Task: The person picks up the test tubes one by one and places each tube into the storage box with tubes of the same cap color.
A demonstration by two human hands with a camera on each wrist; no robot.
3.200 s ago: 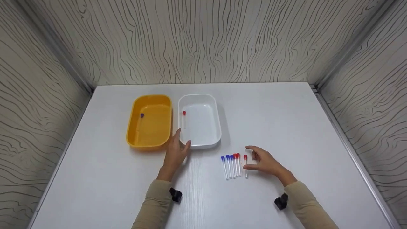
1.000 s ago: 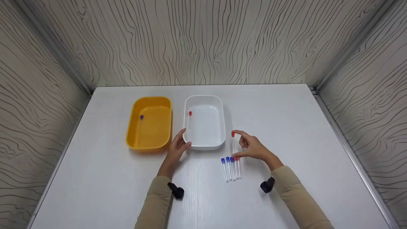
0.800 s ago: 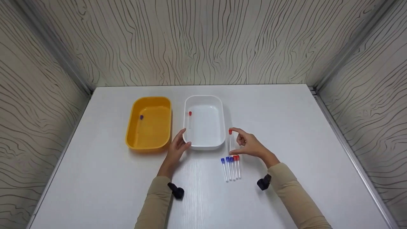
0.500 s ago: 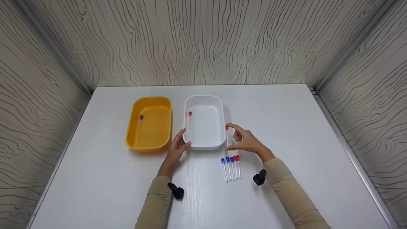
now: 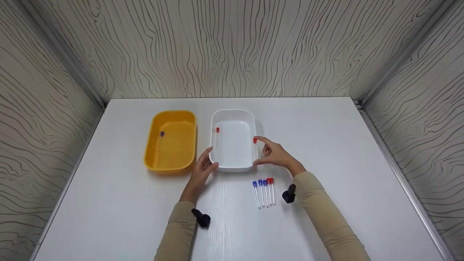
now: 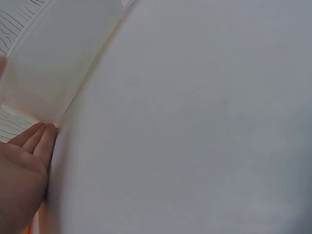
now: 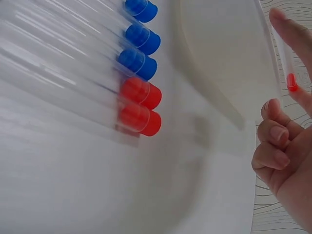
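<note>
My right hand [image 5: 277, 154] pinches a clear test tube with a red cap [image 5: 255, 140] lengthwise, index finger at the cap and thumb at the other end. This tube is over the right rim of the white tray [image 5: 233, 169]; in the right wrist view its red cap [image 7: 292, 83] points down. My left hand [image 5: 201, 174] holds the tray's near left corner, fingers on the side and thumb at the front. Inside the tray, along its left side, lies another red-capped test tube [image 5: 217, 130].
Left of the white tray stands a yellow tray [image 5: 170, 169] with a blue-capped test tube [image 5: 162, 134] in it. On the table in front of the right hand lie three blue-capped tubes [image 5: 260, 182] and two red-capped tubes [image 5: 272, 181], side by side. Patterned panels [image 5: 232, 50] enclose the table.
My right hand has picked up the separate red-capped test tube and carried it left and away from me to the white tray's rim. The white tray has shifted slightly right, my left hand staying at its corner.
</note>
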